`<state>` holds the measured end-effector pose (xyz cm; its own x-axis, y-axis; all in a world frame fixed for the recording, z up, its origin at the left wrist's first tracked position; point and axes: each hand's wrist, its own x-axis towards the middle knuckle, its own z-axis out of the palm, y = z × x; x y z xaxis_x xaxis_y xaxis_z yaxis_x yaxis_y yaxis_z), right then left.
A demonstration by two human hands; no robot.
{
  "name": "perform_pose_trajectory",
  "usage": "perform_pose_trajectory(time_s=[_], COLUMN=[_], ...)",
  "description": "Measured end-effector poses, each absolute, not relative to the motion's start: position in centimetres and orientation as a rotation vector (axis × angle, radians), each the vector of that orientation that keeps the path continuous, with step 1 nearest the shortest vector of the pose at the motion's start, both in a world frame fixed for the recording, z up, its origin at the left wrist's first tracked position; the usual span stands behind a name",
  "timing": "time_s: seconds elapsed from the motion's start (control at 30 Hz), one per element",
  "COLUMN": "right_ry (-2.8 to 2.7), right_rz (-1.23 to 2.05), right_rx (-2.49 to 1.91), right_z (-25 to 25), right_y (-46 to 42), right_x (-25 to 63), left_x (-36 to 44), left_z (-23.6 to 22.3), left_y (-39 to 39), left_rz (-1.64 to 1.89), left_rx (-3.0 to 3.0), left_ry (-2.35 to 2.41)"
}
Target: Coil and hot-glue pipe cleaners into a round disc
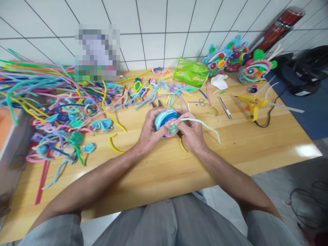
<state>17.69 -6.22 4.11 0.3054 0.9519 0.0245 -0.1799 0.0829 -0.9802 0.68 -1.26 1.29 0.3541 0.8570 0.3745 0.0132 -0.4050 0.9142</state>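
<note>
Between my hands, above the wooden table, is a round piece wrapped in pipe cleaners (164,118), with bands of light blue, dark blue, pink and green. My left hand (152,131) is closed around its left side, the thumb pressed on its front. My right hand (191,131) pinches a pale green pipe cleaner (202,122) against the right side of the piece. The free end of that strand runs out to the right, past my fingers. Behind the piece, plier-like tips (159,103) show; their dark and yellow handles (183,145) stick out below it.
Loose pipe cleaners (58,112) are heaped at the left. Scissors (201,102), a utility knife (224,108) and a yellow glue gun (253,106) with its cord lie to the right. Behind stand a green tissue pack (191,73), several decorated heads (255,70) and a red cylinder (278,29).
</note>
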Motion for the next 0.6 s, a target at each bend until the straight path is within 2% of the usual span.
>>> perform_pose_trajectory(time_s=[0.27,0.47,0.6], right_ry=[-1.082,-1.065,-1.033], right_rz=[1.045,1.014,1.033], right_rx=[-1.194,-1.180,-1.176], right_z=[5.2,5.0,4.9], right_y=[-4.7,-5.1,-5.2], right_x=[18.2,18.2,18.5], left_x=[0.0,-0.6,-0.1], left_z=[0.8,2.0,1.8], left_y=[-1.3,0.1,-0.6], left_rz=[1.168,1.067,1.121], left_rx=[1.650,1.905,1.909], left_ry=[0.739,0.685,0.765])
